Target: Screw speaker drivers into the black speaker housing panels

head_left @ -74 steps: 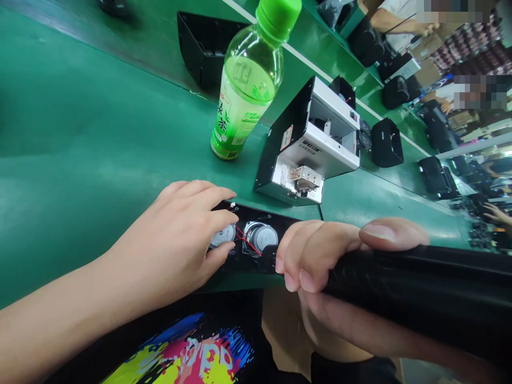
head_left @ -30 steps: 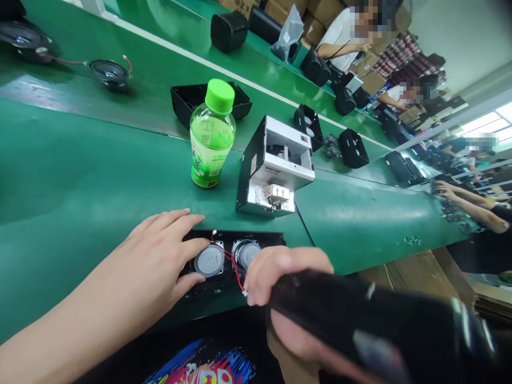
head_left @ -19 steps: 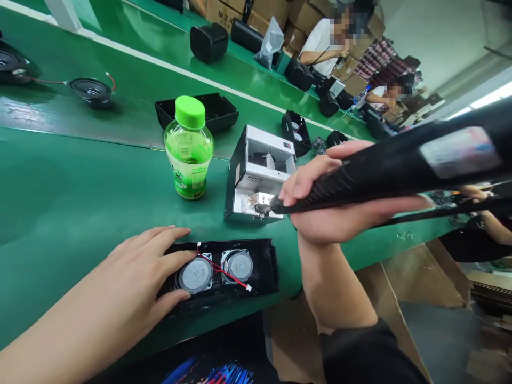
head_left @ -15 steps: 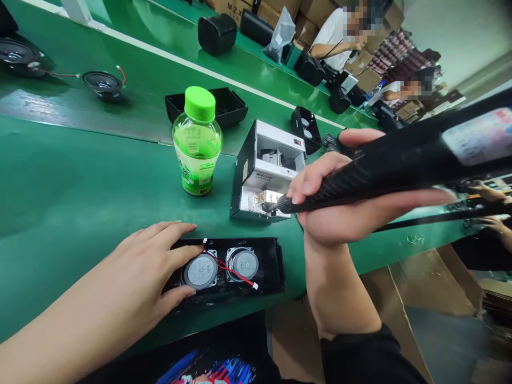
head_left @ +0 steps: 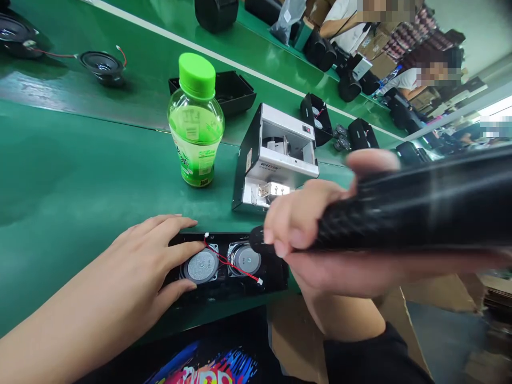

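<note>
A black speaker housing [head_left: 277,274] lies on the bench, with two round speaker drivers [head_left: 201,265] set in it and red wires [head_left: 240,272] ending in white plugs across them. My left hand [head_left: 148,258] grips the housing's left end, its thumb on the near side and fingers over the far edge. In my right hand [head_left: 300,218] is a black electric screwdriver [head_left: 416,202], fingers wrapped round the grip. Its nose is above the housing, beside the right driver; the bit cannot be made out. Just behind stands a silver-and-black screw feeder [head_left: 280,154].
A green-capped drink bottle [head_left: 196,122] stands left of the feeder, before an open black housing [head_left: 236,93]. Loose speakers [head_left: 102,66] lie at the far left. More housings [head_left: 316,117] line the back right, where other people sit. A cardboard box [head_left: 296,336] is below the bench edge.
My right hand has brought the screwdriver from the feeder's front down and toward me, over the housing. The left hand keeps its hold, and the view has shifted slightly.
</note>
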A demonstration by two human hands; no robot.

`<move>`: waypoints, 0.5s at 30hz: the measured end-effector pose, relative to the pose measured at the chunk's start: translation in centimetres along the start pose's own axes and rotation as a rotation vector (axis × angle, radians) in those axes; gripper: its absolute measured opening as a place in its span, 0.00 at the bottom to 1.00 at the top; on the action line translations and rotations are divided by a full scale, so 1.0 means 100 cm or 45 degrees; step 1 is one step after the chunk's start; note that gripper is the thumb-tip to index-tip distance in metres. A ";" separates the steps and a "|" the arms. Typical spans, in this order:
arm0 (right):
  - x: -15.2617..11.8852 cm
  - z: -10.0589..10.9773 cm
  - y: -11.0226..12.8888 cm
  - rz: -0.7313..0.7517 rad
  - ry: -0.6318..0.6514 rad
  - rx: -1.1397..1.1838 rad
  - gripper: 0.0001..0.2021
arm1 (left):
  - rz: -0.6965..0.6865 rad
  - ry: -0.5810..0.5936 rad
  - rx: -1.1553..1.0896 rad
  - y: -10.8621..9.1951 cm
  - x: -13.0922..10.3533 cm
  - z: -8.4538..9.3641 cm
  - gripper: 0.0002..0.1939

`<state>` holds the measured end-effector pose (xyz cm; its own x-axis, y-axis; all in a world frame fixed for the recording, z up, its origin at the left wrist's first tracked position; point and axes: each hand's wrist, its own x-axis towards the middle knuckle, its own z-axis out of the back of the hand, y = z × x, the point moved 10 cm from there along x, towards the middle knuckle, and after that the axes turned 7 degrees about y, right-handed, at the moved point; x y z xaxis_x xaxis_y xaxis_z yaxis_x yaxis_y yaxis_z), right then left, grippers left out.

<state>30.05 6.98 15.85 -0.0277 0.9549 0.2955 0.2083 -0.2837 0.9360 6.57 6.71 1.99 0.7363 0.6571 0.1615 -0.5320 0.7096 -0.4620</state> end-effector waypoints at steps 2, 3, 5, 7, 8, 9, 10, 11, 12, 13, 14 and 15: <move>0.007 -0.009 -0.020 -0.055 0.025 0.118 0.29 | -0.015 -0.012 -0.021 -0.002 0.000 0.002 0.18; 0.011 -0.012 -0.027 -0.048 0.024 0.168 0.31 | -0.020 -0.018 -0.030 -0.003 0.000 0.004 0.18; 0.015 -0.017 -0.038 -0.053 0.049 0.189 0.34 | -0.019 -0.021 -0.047 -0.003 0.000 0.005 0.18; 0.016 -0.020 -0.043 -0.056 0.074 0.179 0.35 | 0.002 -0.011 -0.061 -0.003 0.000 0.005 0.18; 0.016 -0.022 -0.044 -0.058 0.086 0.165 0.35 | 0.015 -0.001 -0.066 -0.002 0.000 0.004 0.18; 0.016 -0.022 -0.045 -0.060 0.096 0.151 0.35 | 0.026 0.010 -0.073 -0.001 0.001 0.004 0.18; 0.015 -0.023 -0.045 -0.058 0.103 0.141 0.34 | 0.031 0.018 -0.079 -0.001 0.001 0.004 0.18; 0.014 -0.023 -0.045 -0.056 0.108 0.137 0.34 | 0.030 0.022 -0.087 -0.002 0.001 0.004 0.18; 0.014 -0.023 -0.045 -0.055 0.110 0.140 0.33 | 0.022 0.025 -0.094 -0.002 0.002 0.004 0.18; 0.013 -0.023 -0.046 -0.054 0.106 0.145 0.33 | 0.012 0.020 -0.101 -0.003 0.002 0.005 0.18; 0.013 -0.023 -0.046 -0.052 0.102 0.149 0.32 | 0.003 0.013 -0.108 -0.004 0.002 0.005 0.18; 0.013 -0.023 -0.047 -0.045 0.098 0.152 0.31 | -0.002 0.003 -0.114 -0.005 0.003 0.006 0.18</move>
<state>26.75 9.39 12.27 -0.1112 0.9533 0.2810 0.3205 -0.2332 0.9181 6.74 6.70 2.79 0.7381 0.6554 0.1605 -0.4911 0.6849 -0.5382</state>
